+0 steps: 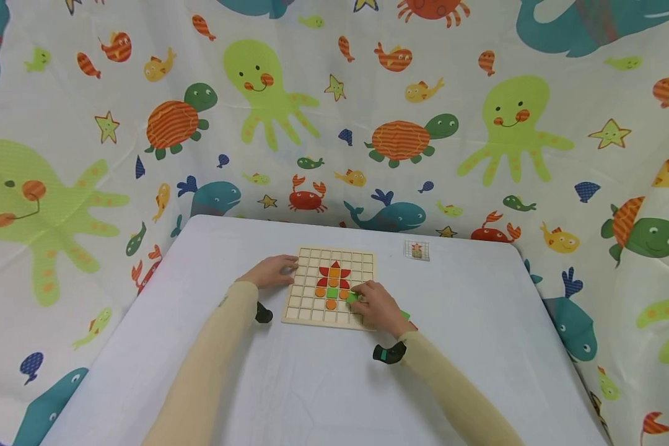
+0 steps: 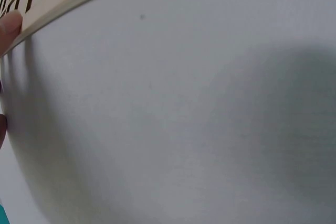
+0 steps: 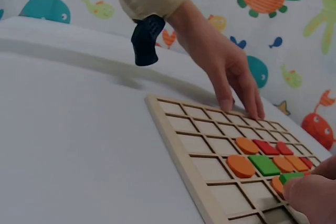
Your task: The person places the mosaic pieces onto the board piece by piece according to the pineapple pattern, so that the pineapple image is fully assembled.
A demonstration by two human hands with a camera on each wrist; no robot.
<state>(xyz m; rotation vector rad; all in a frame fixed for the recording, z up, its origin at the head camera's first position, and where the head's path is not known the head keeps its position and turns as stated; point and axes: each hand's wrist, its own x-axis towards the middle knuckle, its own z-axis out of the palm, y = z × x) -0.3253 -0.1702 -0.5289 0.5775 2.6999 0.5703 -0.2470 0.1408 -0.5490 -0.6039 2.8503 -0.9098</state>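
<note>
A wooden grid board [image 1: 312,315] lies on the white table, with red, orange and green flat pieces set in its middle cells. Fingers of my left hand [image 1: 270,271] touch the board's left edge, fairly straight; in the left wrist view one fingertip [image 2: 11,22] rests on the rim. My right hand [image 1: 380,308] pinches a green piece [image 3: 290,177] over the board's right half, beside an orange disc [image 1: 344,294]. A green square [image 1: 332,293] sits in a cell left of that disc. The right palm is hidden in the right wrist view.
A small picture card [image 1: 417,250] with a gridded pattern lies beyond the board, to the right. Near my right wrist, a green piece [image 1: 406,315] and a red piece [image 1: 414,326] show partly on the table. A sea-animal curtain [image 1: 334,186] hangs around the table.
</note>
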